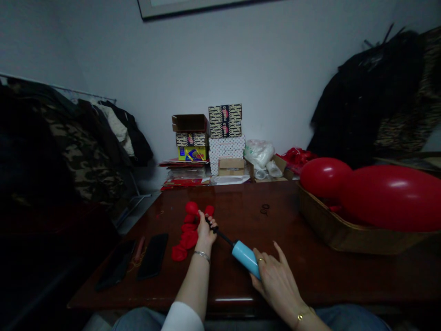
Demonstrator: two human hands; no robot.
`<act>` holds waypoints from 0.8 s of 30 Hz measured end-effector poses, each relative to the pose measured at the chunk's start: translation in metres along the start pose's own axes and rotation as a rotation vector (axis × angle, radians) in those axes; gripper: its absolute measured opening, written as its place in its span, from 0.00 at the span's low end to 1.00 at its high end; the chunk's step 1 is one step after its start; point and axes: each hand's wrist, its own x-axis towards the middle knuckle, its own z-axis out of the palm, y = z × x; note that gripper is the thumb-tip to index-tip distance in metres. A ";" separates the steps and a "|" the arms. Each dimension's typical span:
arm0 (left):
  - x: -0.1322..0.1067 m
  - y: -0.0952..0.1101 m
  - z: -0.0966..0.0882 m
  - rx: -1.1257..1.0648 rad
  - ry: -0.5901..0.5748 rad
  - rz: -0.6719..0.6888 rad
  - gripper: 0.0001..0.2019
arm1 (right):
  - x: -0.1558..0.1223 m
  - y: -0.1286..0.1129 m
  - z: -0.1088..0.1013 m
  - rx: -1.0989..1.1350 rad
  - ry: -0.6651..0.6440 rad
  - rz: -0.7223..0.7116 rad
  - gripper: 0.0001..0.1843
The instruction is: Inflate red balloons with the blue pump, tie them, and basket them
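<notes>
A balloon hand pump with a light-blue barrel and a black rod lies slantwise between my hands over the table. My left hand grips its black end at the far left. The near part of the barrel is in my right hand, with one finger raised; this end of the pump is hidden under the palm. Several flat red balloons lie in a heap beside my left wrist. Past the fingertips is a rounded red balloon; whether my left hand touches it, I cannot tell.
A brown basket at the right holds large inflated red balloons. Dark flat phone-like objects lie on the left of the table. Dark rings lie farther back. Stacked boxes stand behind the table; clothes hang both sides.
</notes>
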 end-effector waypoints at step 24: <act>-0.017 -0.036 -0.003 0.063 0.017 0.056 0.16 | 0.028 -0.014 -0.001 -0.071 -0.077 0.032 0.24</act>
